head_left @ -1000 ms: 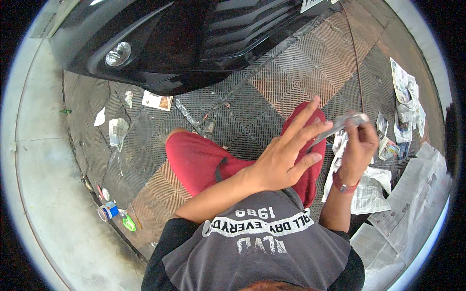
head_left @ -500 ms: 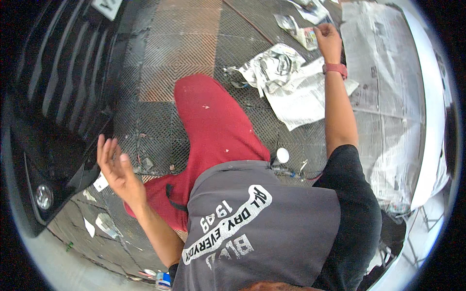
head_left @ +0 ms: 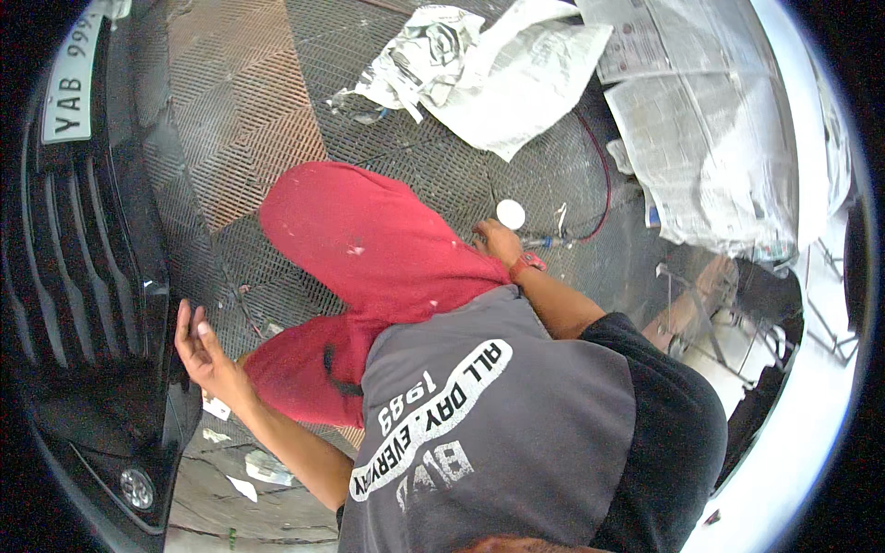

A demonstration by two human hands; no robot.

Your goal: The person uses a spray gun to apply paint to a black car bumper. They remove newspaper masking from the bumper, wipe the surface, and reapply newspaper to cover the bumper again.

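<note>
— So, what fills most of the view?

— A black car front (head_left: 83, 304), its grille and bumper curving down the left rim, parked on a metal grate floor (head_left: 249, 111); the person crouches close against it, red trousers (head_left: 369, 249) folded under a grey shirt, which puts both arms within reach of the ground and the bodywork.

— And the paper?

— Sheets of newspaper (head_left: 710, 138) are spread at upper right, with a crumpled bundle (head_left: 479, 64) beside them; I judge they serve as masking or cover stock, kept near but clear of the knees.

— What of the left hand (head_left: 198, 346)?

— Open wide, fingers spread, palm turned up just beside the bumper's edge; it holds nothing, and looks poised to steady against the panel.

— The right hand (head_left: 498, 241)?

— Down on the grate by the right knee, closed around one end of a slim pen-like tool (head_left: 544, 242), which lies along the floor; a thin red cord (head_left: 604, 175) loops away from it.

— Anything smaller?

— A small white disc (head_left: 510, 214) just above that hand; paper scraps (head_left: 263, 465) lie under the bumper.
</note>
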